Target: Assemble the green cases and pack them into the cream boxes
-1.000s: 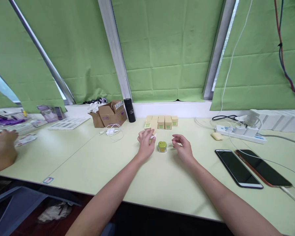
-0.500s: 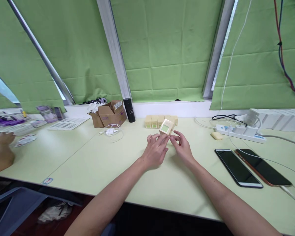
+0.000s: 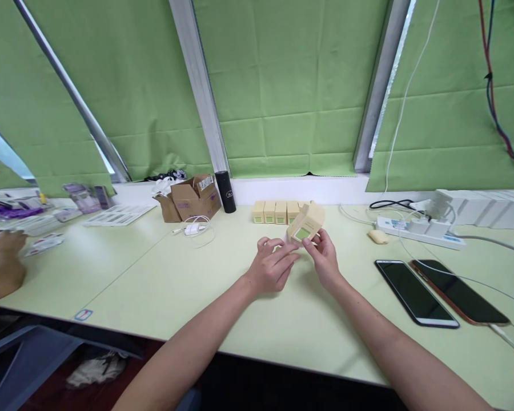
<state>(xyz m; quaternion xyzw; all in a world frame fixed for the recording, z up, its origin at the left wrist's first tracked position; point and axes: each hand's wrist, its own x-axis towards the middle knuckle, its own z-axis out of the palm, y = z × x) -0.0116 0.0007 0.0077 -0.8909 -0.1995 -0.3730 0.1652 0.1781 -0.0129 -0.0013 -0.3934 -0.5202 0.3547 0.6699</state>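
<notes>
A small cream-coloured carton [image 3: 308,222] with a green square on one face is held tilted above the table. My right hand [image 3: 324,260] grips its lower right side between thumb and fingers. My left hand [image 3: 273,265] is at the carton's lower left end, fingers bent and touching it. A pale piece, perhaps an end flap, shows by the left fingertips; its exact shape is hidden. Behind stands a row of several similar small cartons [image 3: 269,212], partly covered by the held one.
An open cardboard box [image 3: 195,200], a black bottle [image 3: 225,192] and a white charger with cable [image 3: 192,229] are on the left. Two phones [image 3: 415,292] and a power strip [image 3: 420,231] lie right. Another person's hand [image 3: 2,251] rests at far left.
The carton has turned and tipped to the right, showing more of its side. My right hand has moved up along it and grips it more fully. The left hand has barely shifted.
</notes>
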